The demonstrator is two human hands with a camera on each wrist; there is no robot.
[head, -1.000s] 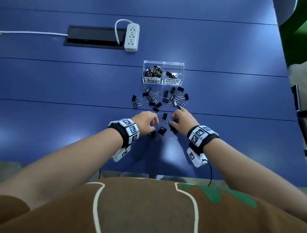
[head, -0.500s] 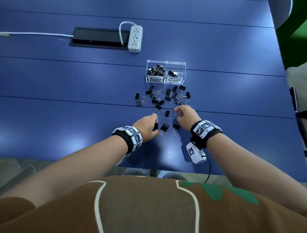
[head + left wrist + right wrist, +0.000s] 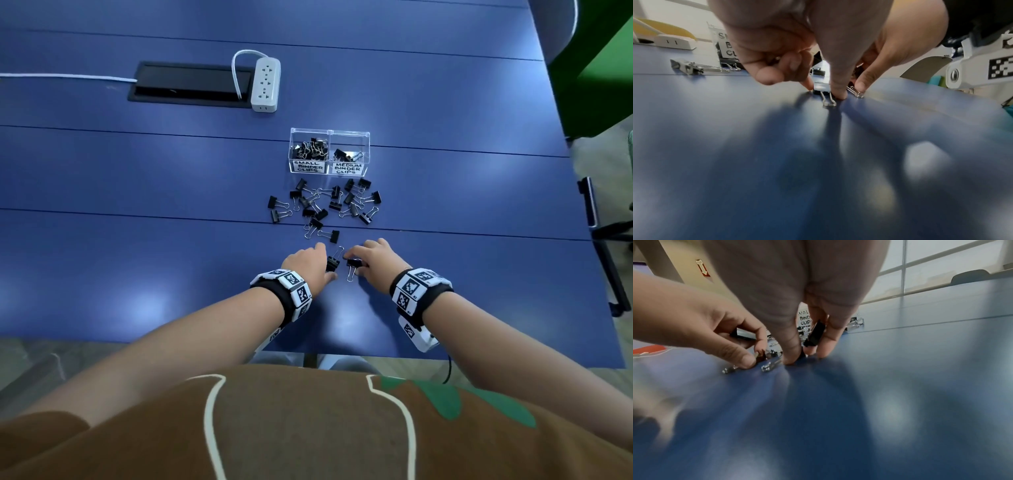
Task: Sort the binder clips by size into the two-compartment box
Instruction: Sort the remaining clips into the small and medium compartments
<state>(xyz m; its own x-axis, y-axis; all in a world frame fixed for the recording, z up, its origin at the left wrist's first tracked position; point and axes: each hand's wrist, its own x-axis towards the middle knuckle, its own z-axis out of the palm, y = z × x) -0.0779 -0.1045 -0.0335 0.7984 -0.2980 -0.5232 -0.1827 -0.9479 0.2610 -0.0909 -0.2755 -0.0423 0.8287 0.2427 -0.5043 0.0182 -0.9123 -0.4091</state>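
A clear two-compartment box (image 3: 329, 132) stands on the blue table (image 3: 137, 246). Its left half is labelled small and holds several clips; its right half, labelled medium, holds a few. Several black binder clips (image 3: 329, 205) lie loose in front of it. My left hand (image 3: 325, 262) (image 3: 824, 88) pinches a black clip (image 3: 333, 263) (image 3: 820, 86) that lies on the table. My right hand (image 3: 356, 260) (image 3: 803, 353) holds one black clip (image 3: 816, 334) between its fingers. Its thumb presses on another clip (image 3: 352, 264) (image 3: 770, 365) beside the left hand's.
A white power strip (image 3: 265, 85) and a black cable hatch (image 3: 191, 85) sit at the back of the table. A dark chair frame (image 3: 599, 222) stands off the right edge. The table's near edge runs just behind my wrists.
My right hand has drawn back from a farther clip, which has left its spot on the table, to the nearest one. My left hand has shifted right onto the clip beside it.
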